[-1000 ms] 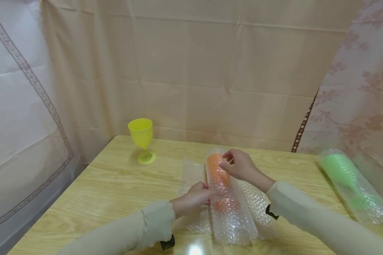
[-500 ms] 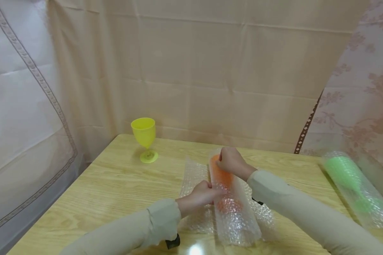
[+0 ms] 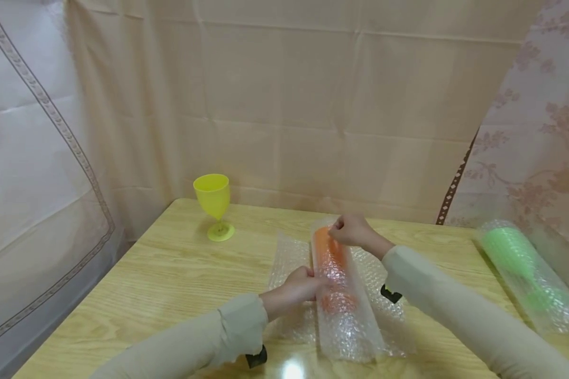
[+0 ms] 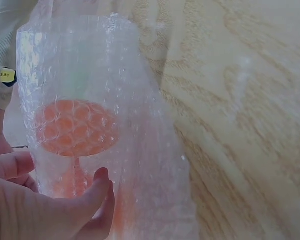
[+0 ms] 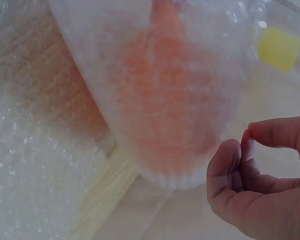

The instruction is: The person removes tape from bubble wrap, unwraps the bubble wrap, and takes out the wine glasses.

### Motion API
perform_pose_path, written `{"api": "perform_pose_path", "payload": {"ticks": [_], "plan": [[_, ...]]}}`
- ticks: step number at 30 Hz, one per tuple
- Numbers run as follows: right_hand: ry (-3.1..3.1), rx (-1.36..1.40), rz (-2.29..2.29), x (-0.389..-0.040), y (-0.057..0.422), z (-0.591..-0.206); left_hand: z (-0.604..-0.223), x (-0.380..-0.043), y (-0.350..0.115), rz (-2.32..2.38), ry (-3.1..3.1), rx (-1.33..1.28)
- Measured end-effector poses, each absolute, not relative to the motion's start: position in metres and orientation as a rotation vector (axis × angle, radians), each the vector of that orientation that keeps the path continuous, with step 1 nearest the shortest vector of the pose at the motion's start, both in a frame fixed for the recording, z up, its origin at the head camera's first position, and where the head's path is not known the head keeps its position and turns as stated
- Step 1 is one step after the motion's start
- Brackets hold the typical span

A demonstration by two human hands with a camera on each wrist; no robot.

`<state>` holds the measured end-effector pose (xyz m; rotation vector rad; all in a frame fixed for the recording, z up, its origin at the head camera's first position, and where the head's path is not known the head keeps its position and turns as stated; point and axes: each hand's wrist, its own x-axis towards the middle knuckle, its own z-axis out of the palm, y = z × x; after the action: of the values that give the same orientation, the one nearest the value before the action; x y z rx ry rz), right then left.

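An orange goblet (image 3: 330,250) lies inside a roll of bubble wrap (image 3: 348,337) on the table, its bowl toward the far end. In the left wrist view the goblet's orange foot (image 4: 76,127) shows through the clear bubbles. My left hand (image 3: 300,289) grips the roll's left side about midway, thumb over the top. At the far right side of the roll is my right hand (image 3: 355,231), fingers curled. The right wrist view shows its thumb and index fingertips (image 5: 252,127) meeting beside the wrapped bowl (image 5: 175,110), with nothing visible between them.
A yellow goblet (image 3: 213,197) stands upright at the back left of the wooden table (image 3: 180,273). Near the right edge lies a green goblet (image 3: 509,250) in bubble wrap. Loose flaps of bubble wrap (image 3: 291,258) spread from under the orange one. Curtains hang behind the table.
My right hand closed its fingers and bent down over the wrapped bowl, then drew back slightly to the right. My left hand has kept its grip on the roll.
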<state>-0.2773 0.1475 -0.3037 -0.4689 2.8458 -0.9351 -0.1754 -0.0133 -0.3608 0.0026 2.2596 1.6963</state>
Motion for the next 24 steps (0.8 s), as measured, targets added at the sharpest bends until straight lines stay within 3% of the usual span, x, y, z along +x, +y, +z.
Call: {"api": "perform_pose_path", "payload": {"ticks": [16,24], "plan": [[2.223,-0.313,-1.523,-0.276,0.194,-0.312,-0.366,-0.176,-0.015,1.752,2.195,0.019],[2.219,-0.136,-1.543,-0.274,0.218,-0.315,-0.366,-0.177,-0.015,1.762,2.199,-0.004]]}}
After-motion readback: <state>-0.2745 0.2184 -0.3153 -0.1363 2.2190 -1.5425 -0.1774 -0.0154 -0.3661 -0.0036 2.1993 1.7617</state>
